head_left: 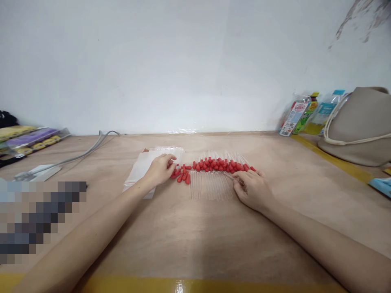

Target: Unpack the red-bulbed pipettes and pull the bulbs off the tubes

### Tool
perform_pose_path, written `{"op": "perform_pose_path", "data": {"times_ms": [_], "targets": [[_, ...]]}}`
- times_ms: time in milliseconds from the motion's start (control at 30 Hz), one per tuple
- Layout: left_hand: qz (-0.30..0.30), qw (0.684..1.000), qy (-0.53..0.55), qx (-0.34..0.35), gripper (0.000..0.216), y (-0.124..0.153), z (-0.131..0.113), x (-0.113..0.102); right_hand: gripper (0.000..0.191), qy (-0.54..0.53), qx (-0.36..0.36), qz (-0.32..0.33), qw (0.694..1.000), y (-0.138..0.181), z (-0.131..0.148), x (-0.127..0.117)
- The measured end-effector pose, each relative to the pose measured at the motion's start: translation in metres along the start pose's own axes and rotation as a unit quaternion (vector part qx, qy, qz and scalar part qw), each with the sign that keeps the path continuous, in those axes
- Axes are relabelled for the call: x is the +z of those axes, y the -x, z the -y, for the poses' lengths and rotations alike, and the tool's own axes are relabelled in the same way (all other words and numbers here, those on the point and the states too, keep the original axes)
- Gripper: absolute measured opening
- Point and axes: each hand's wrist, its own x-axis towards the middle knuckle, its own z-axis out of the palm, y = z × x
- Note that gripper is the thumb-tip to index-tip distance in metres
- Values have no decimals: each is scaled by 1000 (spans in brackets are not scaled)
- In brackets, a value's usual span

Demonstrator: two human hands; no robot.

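My left hand is closed, its thumb and fingers curled around a red rubber bulb, though the fingertips partly hide it. Just to its right, several loose red rubber bulbs lie on the table. A long row of red-bulbed droppers stretches across the middle, with clear tubes reaching toward the back. In front of that row, thin clear tubes lie side by side. At the row's right end, my right hand is pinched shut on a clear tube. Under my left hand are white plastic bags.
Packets and a grey cable lie on the left, near a blurred-out patch. At the back right stand a drink carton, a bottle and a beige bag. Yellow tape runs along the front edge.
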Motion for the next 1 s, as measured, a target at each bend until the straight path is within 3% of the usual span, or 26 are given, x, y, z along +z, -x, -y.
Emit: {"op": "perform_pose_path", "data": {"times_ms": [200,367,500,700,867,1000], "targets": [[30,999,-5,-17,30,-5,-9,-4,18,4,-12,-4,1000,0,6,1],[81,995,-15,-51,25,-26,-24,-6,19,-11,-15,33,999,0,8,-1],[137,984,-41,-109,20,-46,-37,5,26,-15,-20,63,998,-1,10,-2],[168,966,-87,-176,27,-65,-49,26,37,-23,-21,83,996,-2,12,-4],[179,958,-86,-205,22,-74,-49,32,36,-25,-19,74,997,-2,11,-4],[176,963,-62,-195,19,-77,-47,23,30,-25,0,39,999,-3,8,-2]]}}
